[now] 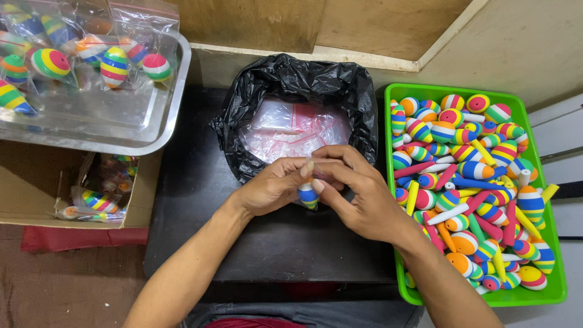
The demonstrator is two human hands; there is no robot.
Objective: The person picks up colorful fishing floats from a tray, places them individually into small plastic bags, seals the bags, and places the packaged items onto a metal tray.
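Pinching a small striped oval foam float (308, 195) together, the left hand (273, 185) and right hand (358, 194) close their fingertips around it above the dark worktop (200, 182), just before the black bag of clear pouches (291, 127), beside the green plastic tray (559, 285) at the right edge.

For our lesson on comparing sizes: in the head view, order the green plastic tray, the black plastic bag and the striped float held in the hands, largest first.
1. Green plastic tray
2. Black plastic bag, somewhat smaller
3. Striped float, by far the smallest

Clear zip bags (291, 130) (red-striped, probably empty) fill the black-lined bin (291, 85).
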